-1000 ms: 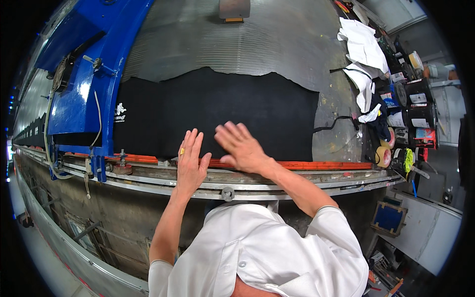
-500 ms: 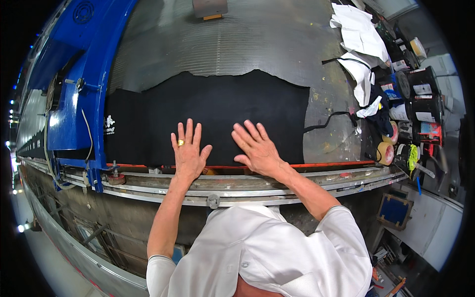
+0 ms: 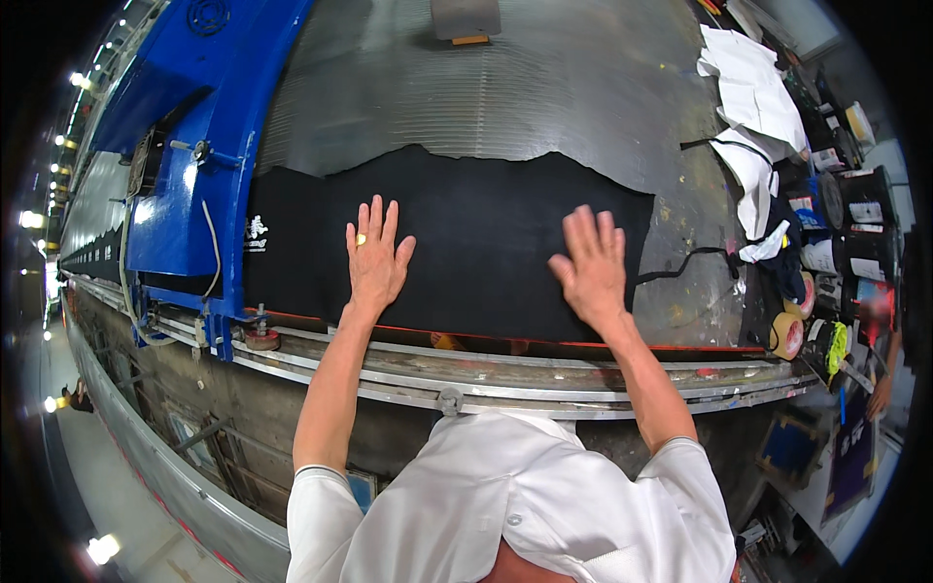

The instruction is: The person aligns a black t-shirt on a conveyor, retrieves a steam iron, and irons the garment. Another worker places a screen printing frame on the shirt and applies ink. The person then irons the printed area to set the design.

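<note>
A black fabric piece (image 3: 476,253) with a wavy far edge lies flat on the grey table (image 3: 554,73). My left hand (image 3: 377,262) rests palm down on its left-middle part, fingers stretched out, with a gold-coloured ring on one of them. Towards the right end of the fabric is my right hand (image 3: 595,272), open and slightly blurred, with its fingers spread; whether it touches the cloth I cannot tell. Neither hand grips anything. A small white print (image 3: 256,233) shows on the fabric's left end, beside a blue machine (image 3: 199,228).
Metal rails (image 3: 505,377) run along the table's near edge. White cloth (image 3: 753,87) lies at the far right, near tape rolls (image 3: 789,338) and dark tubs (image 3: 865,199). A black cord (image 3: 695,255) trails off the fabric. At the right edge another person's hand (image 3: 881,396) is near a dark panel (image 3: 851,452).
My right hand has moved right across the fabric, away from my left hand. The view has shifted a little to the left. Another person's hand and a dark panel have appeared at the right.
</note>
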`<act>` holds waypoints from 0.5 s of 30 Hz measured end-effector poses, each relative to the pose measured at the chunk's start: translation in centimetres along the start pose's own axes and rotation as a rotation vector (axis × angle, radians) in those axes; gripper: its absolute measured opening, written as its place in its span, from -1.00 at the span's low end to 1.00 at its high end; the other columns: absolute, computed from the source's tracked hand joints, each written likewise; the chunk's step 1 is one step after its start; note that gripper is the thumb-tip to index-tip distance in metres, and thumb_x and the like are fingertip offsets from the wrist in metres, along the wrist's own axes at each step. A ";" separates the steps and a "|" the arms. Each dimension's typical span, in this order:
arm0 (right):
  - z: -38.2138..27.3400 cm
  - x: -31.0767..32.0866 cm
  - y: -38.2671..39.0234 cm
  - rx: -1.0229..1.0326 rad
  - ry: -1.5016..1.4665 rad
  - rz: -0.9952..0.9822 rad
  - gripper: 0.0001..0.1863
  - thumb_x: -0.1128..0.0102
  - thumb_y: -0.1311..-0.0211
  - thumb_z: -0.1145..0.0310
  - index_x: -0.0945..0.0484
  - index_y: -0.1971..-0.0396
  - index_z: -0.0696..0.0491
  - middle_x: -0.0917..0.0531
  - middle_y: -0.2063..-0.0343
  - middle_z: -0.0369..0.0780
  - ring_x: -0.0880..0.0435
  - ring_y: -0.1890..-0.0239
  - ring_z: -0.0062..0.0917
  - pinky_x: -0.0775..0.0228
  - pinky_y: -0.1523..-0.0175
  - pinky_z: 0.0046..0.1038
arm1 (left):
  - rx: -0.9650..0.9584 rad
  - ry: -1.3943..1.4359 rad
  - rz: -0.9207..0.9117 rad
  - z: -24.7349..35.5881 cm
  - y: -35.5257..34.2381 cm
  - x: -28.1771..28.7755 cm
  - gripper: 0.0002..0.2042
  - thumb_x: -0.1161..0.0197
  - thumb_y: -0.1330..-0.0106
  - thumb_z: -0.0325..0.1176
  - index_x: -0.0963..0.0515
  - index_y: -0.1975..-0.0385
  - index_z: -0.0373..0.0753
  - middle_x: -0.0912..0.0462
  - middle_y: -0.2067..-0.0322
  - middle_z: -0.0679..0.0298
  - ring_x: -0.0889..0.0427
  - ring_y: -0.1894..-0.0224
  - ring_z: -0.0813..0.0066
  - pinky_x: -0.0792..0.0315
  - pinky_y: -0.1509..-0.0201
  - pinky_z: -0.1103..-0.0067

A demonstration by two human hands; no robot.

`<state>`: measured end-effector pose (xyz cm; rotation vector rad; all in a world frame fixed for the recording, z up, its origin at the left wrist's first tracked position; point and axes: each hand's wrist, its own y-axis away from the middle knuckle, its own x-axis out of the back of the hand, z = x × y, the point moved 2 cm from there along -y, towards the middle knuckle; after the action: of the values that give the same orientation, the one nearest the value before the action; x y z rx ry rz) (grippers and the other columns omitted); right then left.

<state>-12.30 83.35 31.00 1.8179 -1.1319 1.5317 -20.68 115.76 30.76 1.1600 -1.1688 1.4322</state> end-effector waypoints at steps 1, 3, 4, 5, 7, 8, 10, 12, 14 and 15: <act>0.5 -0.5 -0.9 -0.103 0.026 0.089 -0.29 -0.15 -0.27 0.05 -0.27 -0.31 0.14 -0.19 -0.39 -0.06 -0.03 -0.44 0.01 0.12 -0.44 0.06 | 0.007 -0.023 0.018 -0.1 -0.1 -0.1 -0.38 -0.07 -0.38 -0.07 -0.19 -0.38 -0.21 -0.07 -0.43 0.01 0.00 -0.46 -0.06 0.08 -0.44 0.03; -0.8 -0.9 -1.1 -0.125 -0.036 0.103 -0.28 -0.16 -0.27 0.04 -0.27 -0.31 0.17 -0.18 -0.40 -0.04 -0.01 -0.45 0.02 0.14 -0.45 0.06 | -0.032 -0.029 -0.057 1.7 0.2 0.6 -0.36 -0.12 -0.36 -0.13 -0.17 -0.38 -0.26 -0.01 -0.44 -0.03 0.06 -0.46 -0.18 0.09 -0.43 -0.02; -2.0 -1.1 -0.9 -0.008 -0.050 0.056 -0.27 -0.16 -0.26 0.04 -0.27 -0.31 0.16 -0.18 -0.40 -0.05 0.00 -0.45 0.01 0.15 -0.45 0.05 | -0.100 -0.004 -0.132 3.7 0.5 1.5 -0.34 -0.18 -0.30 -0.11 -0.20 -0.35 -0.26 -0.04 -0.42 -0.04 0.03 -0.44 -0.20 0.09 -0.41 -0.05; -3.3 -1.2 -0.4 0.109 -0.061 0.009 -0.27 -0.16 -0.26 0.03 -0.27 -0.31 0.15 -0.18 -0.40 -0.05 0.01 -0.46 0.00 0.16 -0.46 0.04 | -0.188 0.042 -0.167 5.1 1.3 1.4 -0.32 -0.22 -0.25 -0.08 -0.24 -0.33 -0.25 -0.07 -0.41 -0.02 0.02 -0.44 -0.18 0.10 -0.41 -0.05; -5.6 -1.0 -0.3 0.318 -0.194 -0.067 -0.29 -0.19 -0.23 0.02 -0.32 -0.30 0.09 -0.21 -0.39 -0.12 -0.02 -0.45 -0.05 0.15 -0.46 0.03 | -0.336 0.158 -0.216 7.4 3.7 1.0 -0.30 -0.25 -0.23 -0.02 -0.26 -0.34 -0.17 -0.07 -0.43 0.06 0.06 -0.47 -0.10 0.15 -0.44 -0.04; -6.0 -1.0 -0.7 0.359 -0.189 -0.077 -0.31 -0.19 -0.23 0.02 -0.35 -0.28 0.07 -0.23 -0.38 -0.15 -0.04 -0.45 -0.06 0.14 -0.46 0.03 | -0.411 0.185 -0.193 8.1 4.6 1.2 -0.30 -0.24 -0.24 -0.02 -0.24 -0.36 -0.14 -0.06 -0.44 0.11 0.08 -0.49 -0.02 0.17 -0.46 0.00; -5.9 -1.0 -2.1 0.361 -0.145 -0.057 -0.36 -0.18 -0.24 0.02 -0.39 -0.26 0.03 -0.26 -0.37 -0.19 -0.06 -0.44 -0.09 0.11 -0.45 0.01 | -0.417 0.196 -0.184 8.0 4.8 1.2 -0.33 -0.21 -0.27 -0.05 -0.25 -0.36 -0.13 -0.09 -0.43 0.16 0.02 -0.48 0.08 0.14 -0.47 0.06; -5.1 -1.4 -3.9 0.220 -0.119 0.033 -0.38 -0.17 -0.26 0.05 -0.40 -0.25 0.04 -0.27 -0.37 -0.19 -0.07 -0.44 -0.10 0.09 -0.43 0.01 | -0.319 0.207 -0.197 6.7 3.6 1.4 -0.36 -0.17 -0.30 -0.05 -0.25 -0.36 -0.15 -0.12 -0.42 0.13 -0.05 -0.46 0.10 0.12 -0.47 0.08; -5.5 -2.2 -4.8 0.085 -0.044 0.092 -0.35 -0.19 -0.24 0.06 -0.37 -0.26 0.08 -0.24 -0.38 -0.16 -0.05 -0.44 -0.07 0.09 -0.43 0.02 | -0.204 0.126 -0.137 4.9 2.2 1.4 -0.35 -0.12 -0.34 -0.05 -0.21 -0.37 -0.23 -0.09 -0.42 0.06 -0.05 -0.46 0.07 0.11 -0.47 0.10; -6.4 -2.6 -4.9 0.022 -0.008 0.104 -0.33 -0.18 -0.24 0.05 -0.35 -0.28 0.09 -0.22 -0.39 -0.15 -0.04 -0.44 -0.06 0.09 -0.44 0.02 | -0.144 0.081 -0.100 3.8 1.8 1.0 -0.35 -0.11 -0.35 -0.04 -0.20 -0.37 -0.25 -0.08 -0.42 0.03 -0.05 -0.46 0.06 0.11 -0.47 0.11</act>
<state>-11.68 91.80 30.68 1.8055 -1.2359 1.6025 -22.13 111.86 31.96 1.0366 -1.1235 1.2858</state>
